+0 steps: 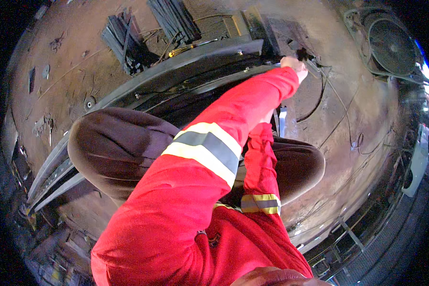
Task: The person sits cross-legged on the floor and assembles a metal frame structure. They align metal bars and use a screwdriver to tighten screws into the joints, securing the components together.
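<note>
My left arm, in a red sleeve with a reflective band, reaches across to the upper right. At its end my left hand (295,66) is closed beside the right end of a long dark metal beam (186,64). A small dark piece (301,54) shows just past the fingers; what they grip I cannot make out. Under the left sleeve, my right hand (268,117) is mostly hidden, and its fingers do not show. Close to it stands a shiny flat metal piece (282,121). The beam runs in front of my bent knees, with small bolts along it.
Beyond the beam lie a yellow-handled screwdriver (180,50) and two bundles of dark metal strips (121,40). A round fan with a grille (391,45) stands at the upper right. A thin cable (341,100) trails over the brown floor. Small metal scraps (45,71) lie at left.
</note>
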Action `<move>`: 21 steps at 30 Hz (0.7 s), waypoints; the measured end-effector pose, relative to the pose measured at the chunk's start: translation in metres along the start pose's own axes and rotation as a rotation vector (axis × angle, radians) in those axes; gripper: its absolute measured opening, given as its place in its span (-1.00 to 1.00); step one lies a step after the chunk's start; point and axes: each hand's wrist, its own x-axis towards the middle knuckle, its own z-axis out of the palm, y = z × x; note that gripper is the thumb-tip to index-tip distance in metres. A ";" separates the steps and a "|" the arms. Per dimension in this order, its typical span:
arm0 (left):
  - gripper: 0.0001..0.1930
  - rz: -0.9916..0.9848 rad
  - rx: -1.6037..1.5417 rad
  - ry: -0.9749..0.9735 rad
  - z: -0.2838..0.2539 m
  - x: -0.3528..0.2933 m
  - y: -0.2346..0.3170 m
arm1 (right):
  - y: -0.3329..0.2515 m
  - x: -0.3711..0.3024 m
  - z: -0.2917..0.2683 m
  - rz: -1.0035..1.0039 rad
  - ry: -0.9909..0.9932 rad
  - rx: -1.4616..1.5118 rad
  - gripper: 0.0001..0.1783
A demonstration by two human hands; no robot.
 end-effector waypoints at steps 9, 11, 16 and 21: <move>-0.76 0.382 -0.288 0.951 -0.168 -0.088 0.001 | -0.016 0.013 0.007 0.118 0.055 0.130 -0.78; -0.81 0.159 -1.053 0.667 -0.221 -0.179 -0.011 | -0.008 0.012 0.005 0.025 0.085 0.067 -0.79; -0.62 -0.015 -1.419 0.381 -0.155 -0.316 -0.077 | -0.016 0.015 0.013 0.020 0.080 0.061 -0.79; -0.59 -0.302 -0.737 0.278 -0.020 -0.328 -0.083 | 0.018 0.012 0.019 -0.025 0.082 -0.002 -0.76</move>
